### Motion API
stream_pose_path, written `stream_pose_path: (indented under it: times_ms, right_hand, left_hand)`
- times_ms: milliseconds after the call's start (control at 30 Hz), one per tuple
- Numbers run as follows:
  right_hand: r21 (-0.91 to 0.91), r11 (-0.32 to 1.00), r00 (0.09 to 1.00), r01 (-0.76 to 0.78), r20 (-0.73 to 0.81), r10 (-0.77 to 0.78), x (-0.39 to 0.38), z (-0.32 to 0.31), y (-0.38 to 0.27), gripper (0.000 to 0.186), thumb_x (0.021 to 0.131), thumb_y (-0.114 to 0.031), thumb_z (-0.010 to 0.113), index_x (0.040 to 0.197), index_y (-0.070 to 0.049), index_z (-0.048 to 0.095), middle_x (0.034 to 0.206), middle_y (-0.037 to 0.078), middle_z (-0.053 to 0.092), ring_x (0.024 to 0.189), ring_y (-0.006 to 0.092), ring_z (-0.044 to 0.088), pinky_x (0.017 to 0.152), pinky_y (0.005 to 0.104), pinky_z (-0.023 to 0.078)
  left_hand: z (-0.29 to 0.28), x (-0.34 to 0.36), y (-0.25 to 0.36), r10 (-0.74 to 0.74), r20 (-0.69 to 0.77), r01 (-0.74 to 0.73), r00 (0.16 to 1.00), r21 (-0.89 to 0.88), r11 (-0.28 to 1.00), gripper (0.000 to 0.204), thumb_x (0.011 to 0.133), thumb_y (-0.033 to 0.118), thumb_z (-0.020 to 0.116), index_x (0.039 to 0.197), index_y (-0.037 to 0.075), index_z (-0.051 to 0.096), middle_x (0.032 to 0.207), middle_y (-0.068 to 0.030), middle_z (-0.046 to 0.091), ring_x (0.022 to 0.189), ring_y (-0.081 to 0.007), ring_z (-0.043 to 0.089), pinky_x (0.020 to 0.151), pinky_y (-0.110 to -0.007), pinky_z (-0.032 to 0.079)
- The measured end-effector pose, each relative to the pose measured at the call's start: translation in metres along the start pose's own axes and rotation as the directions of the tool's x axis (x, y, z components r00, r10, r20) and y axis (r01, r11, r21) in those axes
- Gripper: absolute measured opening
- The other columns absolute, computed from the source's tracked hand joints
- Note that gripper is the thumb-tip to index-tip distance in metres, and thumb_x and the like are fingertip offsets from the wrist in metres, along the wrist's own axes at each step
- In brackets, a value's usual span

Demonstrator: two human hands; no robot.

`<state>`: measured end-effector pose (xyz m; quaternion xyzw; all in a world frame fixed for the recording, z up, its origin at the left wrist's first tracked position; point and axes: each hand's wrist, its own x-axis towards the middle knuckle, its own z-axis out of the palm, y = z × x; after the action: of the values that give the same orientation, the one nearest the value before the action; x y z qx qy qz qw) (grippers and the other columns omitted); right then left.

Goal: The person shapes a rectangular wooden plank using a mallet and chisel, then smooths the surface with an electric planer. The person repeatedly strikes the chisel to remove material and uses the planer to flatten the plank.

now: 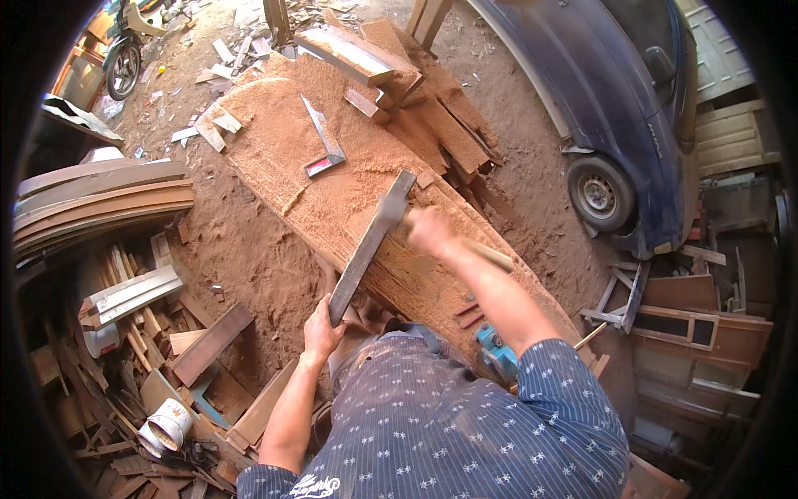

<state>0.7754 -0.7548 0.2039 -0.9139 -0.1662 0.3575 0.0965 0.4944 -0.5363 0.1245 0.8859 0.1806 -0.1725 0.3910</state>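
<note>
My left hand is closed round the near end of a long, dark wooden strip. The strip slants away over the sawdust-covered workbench. My right hand, smeared by motion, grips a hammer by its pale wooden handle. The blurred hammer head is at the strip's upper half; whether it touches the wood I cannot tell. Farther along the bench lies a try square. A blue power tool and small reddish sticks lie near my right elbow.
Sawdust-covered boards are stacked at the bench's far end. Scrap wood and a white bucket crowd the left, below a pile of curved planks. A dark blue vehicle stands at right, near wooden frames.
</note>
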Motion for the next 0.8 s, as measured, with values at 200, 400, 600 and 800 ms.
stream_pose_path:
  times_ms: [200,400,600,800]
  right_hand:
    - [0.246,0.933,0.897,-0.263,-0.294,0.33,0.065,-0.058,0.104,0.05,0.098,-0.045,0.065,0.113,0.002,0.07,0.103,0.019,0.075,0.091,0.0287,0.073,0.083,0.0449,0.057]
    - [0.643,0.766,0.958,-0.006,-0.216,0.189,-0.009,-0.015,0.09,0.051,0.096,-0.046,0.068,0.116,0.001,0.065,0.086,0.01,0.07,0.071,0.0176,0.067,0.066,0.0339,0.054]
    - [0.833,0.534,0.977,-0.147,0.04,0.208,-0.04,0.024,0.064,0.04,0.1,-0.042,0.066,0.095,-0.002,0.062,0.068,0.002,0.062,0.051,0.0101,0.058,0.048,0.0279,0.049]
    - [0.843,0.535,0.975,0.05,-0.158,0.158,-0.023,-0.006,0.043,0.047,0.1,-0.048,0.064,0.09,-0.003,0.064,0.061,0.0,0.059,0.048,0.0093,0.057,0.044,0.027,0.047]
  left_hand:
    - [0.001,-0.004,-0.007,0.105,-0.15,-0.097,0.983,0.062,0.993,0.082,0.076,0.025,0.082,0.146,0.001,0.045,0.133,-0.0234,0.062,0.119,-0.0404,0.062,0.101,-0.046,0.051]
    - [0.007,-0.006,-0.011,0.068,-0.134,-0.051,0.989,0.128,0.99,0.075,0.078,0.032,0.082,0.139,0.0,0.051,0.127,-0.0215,0.065,0.116,-0.0377,0.064,0.099,-0.045,0.052]
    - [0.017,0.039,0.027,0.132,-0.185,-0.104,0.974,0.156,0.982,0.072,0.08,0.032,0.081,0.138,0.003,0.051,0.123,-0.0206,0.066,0.112,-0.0368,0.065,0.095,-0.046,0.053]
    - [0.023,0.063,0.043,0.013,-0.14,0.003,0.99,0.112,0.994,0.069,0.075,0.028,0.083,0.134,0.007,0.052,0.116,-0.0183,0.07,0.103,-0.0367,0.069,0.088,-0.046,0.056]
